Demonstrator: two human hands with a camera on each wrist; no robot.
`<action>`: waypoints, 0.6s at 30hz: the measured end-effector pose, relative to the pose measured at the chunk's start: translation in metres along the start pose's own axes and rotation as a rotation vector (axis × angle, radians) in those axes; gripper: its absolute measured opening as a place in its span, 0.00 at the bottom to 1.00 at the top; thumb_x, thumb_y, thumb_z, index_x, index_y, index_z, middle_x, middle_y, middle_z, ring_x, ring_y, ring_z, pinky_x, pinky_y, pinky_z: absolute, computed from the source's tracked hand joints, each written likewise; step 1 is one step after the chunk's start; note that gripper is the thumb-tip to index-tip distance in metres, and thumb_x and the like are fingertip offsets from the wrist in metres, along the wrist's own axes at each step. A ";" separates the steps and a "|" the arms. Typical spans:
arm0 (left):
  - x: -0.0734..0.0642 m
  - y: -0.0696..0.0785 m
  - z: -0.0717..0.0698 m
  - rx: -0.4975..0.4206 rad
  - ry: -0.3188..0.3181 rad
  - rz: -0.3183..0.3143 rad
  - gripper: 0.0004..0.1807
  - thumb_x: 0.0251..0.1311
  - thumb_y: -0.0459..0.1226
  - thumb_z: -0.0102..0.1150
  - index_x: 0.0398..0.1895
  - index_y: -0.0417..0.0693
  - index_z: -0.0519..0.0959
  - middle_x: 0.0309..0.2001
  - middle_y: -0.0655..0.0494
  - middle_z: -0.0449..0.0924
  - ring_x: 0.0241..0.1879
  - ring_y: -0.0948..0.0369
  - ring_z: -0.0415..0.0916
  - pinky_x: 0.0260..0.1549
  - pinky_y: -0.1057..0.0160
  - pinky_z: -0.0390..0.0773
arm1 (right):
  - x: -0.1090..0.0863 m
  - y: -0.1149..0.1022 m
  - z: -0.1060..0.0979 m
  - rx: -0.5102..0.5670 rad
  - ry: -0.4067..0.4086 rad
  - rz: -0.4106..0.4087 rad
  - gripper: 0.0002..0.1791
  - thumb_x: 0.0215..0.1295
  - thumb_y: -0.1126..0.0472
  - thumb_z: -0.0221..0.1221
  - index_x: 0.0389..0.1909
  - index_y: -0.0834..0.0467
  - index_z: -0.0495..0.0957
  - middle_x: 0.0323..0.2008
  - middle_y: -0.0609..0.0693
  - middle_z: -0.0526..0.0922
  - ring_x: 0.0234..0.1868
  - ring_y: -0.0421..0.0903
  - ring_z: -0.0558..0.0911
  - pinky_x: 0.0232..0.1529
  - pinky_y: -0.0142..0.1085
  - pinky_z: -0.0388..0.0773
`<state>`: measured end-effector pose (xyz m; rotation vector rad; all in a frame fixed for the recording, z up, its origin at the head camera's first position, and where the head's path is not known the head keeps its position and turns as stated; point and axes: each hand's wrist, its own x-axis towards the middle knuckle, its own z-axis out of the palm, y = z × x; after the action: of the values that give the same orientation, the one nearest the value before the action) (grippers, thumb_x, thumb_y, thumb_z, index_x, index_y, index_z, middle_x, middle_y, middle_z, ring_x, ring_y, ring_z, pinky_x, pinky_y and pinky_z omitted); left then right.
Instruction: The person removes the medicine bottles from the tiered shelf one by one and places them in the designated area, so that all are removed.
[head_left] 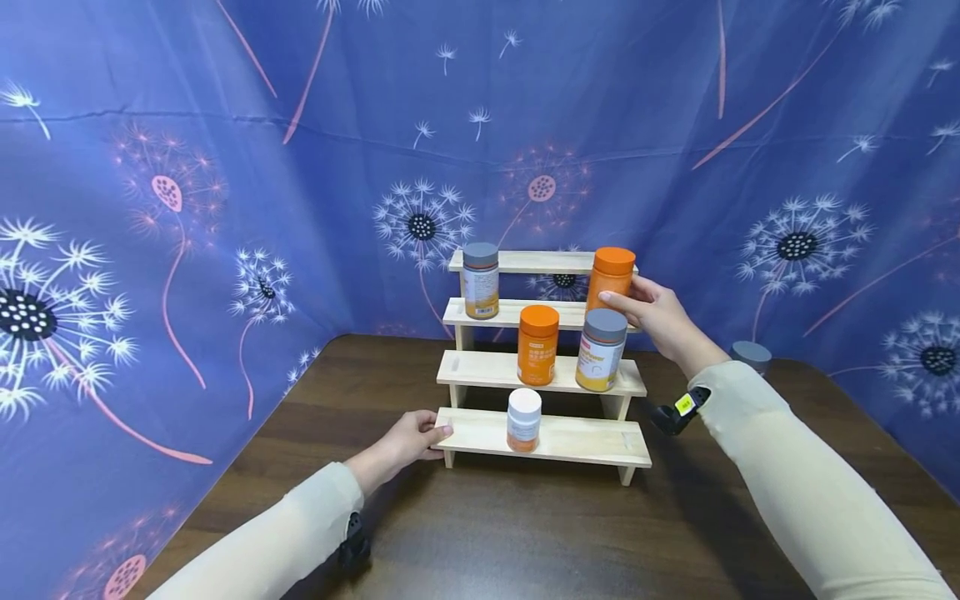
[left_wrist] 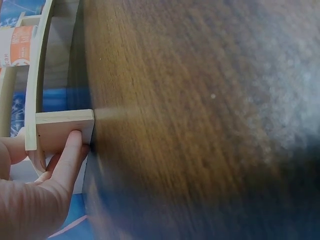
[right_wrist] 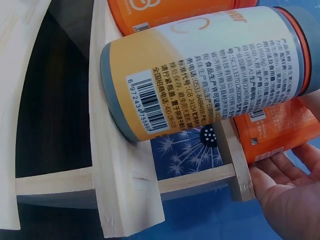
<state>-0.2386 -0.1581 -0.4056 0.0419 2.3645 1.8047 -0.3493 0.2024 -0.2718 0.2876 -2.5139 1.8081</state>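
Observation:
A wooden tiered rack (head_left: pixel 577 437) stands on the table. My left hand (head_left: pixel 401 442) grips the left end of its lowest tier, and in the left wrist view a finger (left_wrist: pixel 72 150) presses the end support. My right hand (head_left: pixel 660 321) holds an orange bottle (head_left: pixel 613 265) upright at the right end of the second tier from the top. Just before it, one tier lower, stands a grey-capped bottle (head_left: pixel 600 354), which hides its base in the head view. Beside that one is another orange bottle (head_left: pixel 537 346).
A white-capped small bottle (head_left: pixel 523 421) stands on the lowest tier. At the left of the second tier from the top is another grey-capped bottle (head_left: pixel 481 283). One more grey cap (head_left: pixel 750 354) shows behind my right wrist. A blue dandelion cloth (head_left: pixel 337 208) hangs behind the brown table (head_left: pixel 465 533).

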 end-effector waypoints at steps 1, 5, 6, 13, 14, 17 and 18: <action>0.000 0.000 0.000 0.003 -0.002 0.002 0.15 0.68 0.29 0.52 0.50 0.22 0.70 0.37 0.43 0.76 0.33 0.61 0.78 0.43 0.54 0.87 | -0.001 0.000 -0.001 -0.002 0.002 0.001 0.50 0.56 0.37 0.64 0.75 0.49 0.54 0.70 0.56 0.63 0.69 0.54 0.65 0.73 0.52 0.62; 0.001 0.001 0.000 0.010 -0.003 -0.001 0.15 0.68 0.29 0.52 0.50 0.23 0.69 0.38 0.43 0.76 0.34 0.61 0.78 0.44 0.54 0.87 | -0.002 -0.003 -0.001 -0.015 0.007 0.006 0.51 0.55 0.36 0.64 0.75 0.50 0.53 0.70 0.57 0.63 0.68 0.55 0.66 0.72 0.52 0.64; 0.001 0.001 0.000 0.012 -0.005 0.001 0.15 0.68 0.29 0.52 0.50 0.23 0.69 0.38 0.43 0.76 0.34 0.61 0.78 0.44 0.54 0.87 | -0.003 -0.004 -0.001 -0.015 0.009 0.005 0.51 0.56 0.37 0.64 0.75 0.50 0.53 0.70 0.57 0.64 0.68 0.55 0.67 0.72 0.51 0.65; 0.001 0.001 0.001 0.017 0.007 -0.007 0.15 0.68 0.29 0.53 0.50 0.23 0.70 0.37 0.42 0.77 0.34 0.60 0.78 0.42 0.55 0.87 | -0.006 -0.007 -0.001 -0.018 0.046 -0.019 0.48 0.60 0.38 0.62 0.75 0.53 0.54 0.69 0.58 0.65 0.62 0.50 0.71 0.69 0.49 0.70; 0.001 0.001 0.002 0.016 0.012 -0.010 0.15 0.68 0.29 0.53 0.50 0.23 0.70 0.38 0.42 0.77 0.34 0.60 0.79 0.43 0.54 0.87 | -0.007 -0.007 -0.002 -0.016 0.052 -0.025 0.47 0.61 0.38 0.61 0.75 0.54 0.54 0.68 0.58 0.66 0.60 0.47 0.73 0.68 0.47 0.72; 0.000 0.001 0.002 0.015 0.017 -0.015 0.16 0.68 0.30 0.53 0.51 0.22 0.70 0.38 0.40 0.78 0.35 0.59 0.79 0.44 0.54 0.87 | -0.010 -0.005 -0.006 -0.001 0.064 -0.038 0.45 0.62 0.40 0.60 0.74 0.55 0.54 0.63 0.53 0.70 0.52 0.38 0.76 0.60 0.35 0.78; 0.000 0.002 0.002 0.015 0.017 -0.010 0.16 0.68 0.30 0.53 0.52 0.22 0.70 0.39 0.40 0.78 0.36 0.58 0.80 0.44 0.54 0.87 | -0.010 -0.005 -0.007 0.008 0.069 -0.045 0.45 0.63 0.40 0.60 0.74 0.55 0.54 0.60 0.50 0.71 0.50 0.35 0.76 0.57 0.30 0.79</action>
<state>-0.2385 -0.1556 -0.4046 0.0164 2.3854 1.7907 -0.3388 0.2091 -0.2660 0.2749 -2.4354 1.7804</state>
